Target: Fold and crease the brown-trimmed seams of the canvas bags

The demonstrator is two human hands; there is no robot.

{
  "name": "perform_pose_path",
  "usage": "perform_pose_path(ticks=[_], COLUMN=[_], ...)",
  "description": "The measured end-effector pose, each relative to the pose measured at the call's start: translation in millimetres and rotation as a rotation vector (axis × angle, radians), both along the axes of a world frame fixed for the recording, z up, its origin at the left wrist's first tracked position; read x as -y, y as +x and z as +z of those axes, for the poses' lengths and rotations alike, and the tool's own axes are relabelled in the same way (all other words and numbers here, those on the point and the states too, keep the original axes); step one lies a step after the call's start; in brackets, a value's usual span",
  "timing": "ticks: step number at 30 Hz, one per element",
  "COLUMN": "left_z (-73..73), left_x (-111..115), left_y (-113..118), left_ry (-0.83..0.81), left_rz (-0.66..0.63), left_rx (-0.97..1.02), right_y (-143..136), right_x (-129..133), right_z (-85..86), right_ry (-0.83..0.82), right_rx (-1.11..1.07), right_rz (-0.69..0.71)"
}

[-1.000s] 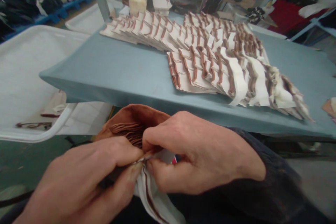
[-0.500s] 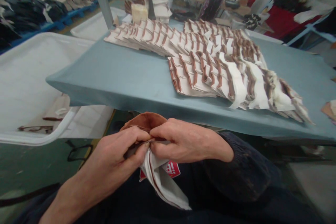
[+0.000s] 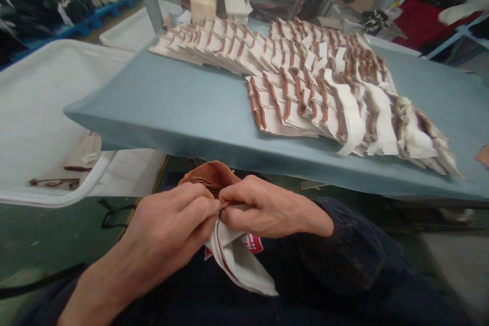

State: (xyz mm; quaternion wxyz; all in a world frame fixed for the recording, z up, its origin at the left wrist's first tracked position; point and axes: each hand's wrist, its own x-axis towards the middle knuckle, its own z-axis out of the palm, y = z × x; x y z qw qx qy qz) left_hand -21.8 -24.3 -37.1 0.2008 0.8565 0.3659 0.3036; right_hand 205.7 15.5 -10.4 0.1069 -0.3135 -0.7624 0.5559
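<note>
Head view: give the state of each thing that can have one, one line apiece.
Held fabric, bunched, white end hanging
Left hand, pinching held fabric
Right hand, pinching held fabric
Fabric pieces, overlapping in rows
White strips, draped over pieces
White tub, open, few things inside

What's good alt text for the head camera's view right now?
A left hand and right hand pinch brown and cream fabric together, before a blue table bearing rows of overlapping, folded fabric pieces with brown edges; a white tub stands left.
</note>
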Motion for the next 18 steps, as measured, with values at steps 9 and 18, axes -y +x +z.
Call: perform_pose_path(ticks=[9, 18], left_z=[6.4, 5.4], left_x=[0, 4], left_y=[-3, -5], left_ry=[0.068, -0.017], left_rz=[-0.128, -0.207], left_rx=[0.031, 0.061], right_y=[2, 6], right_x=[10, 15], right_z=[-8.6, -14.5], right_ry=[-0.441, -0.784], right_rx=[-0.188, -0.314], right_rz=[-0.071, -0.053])
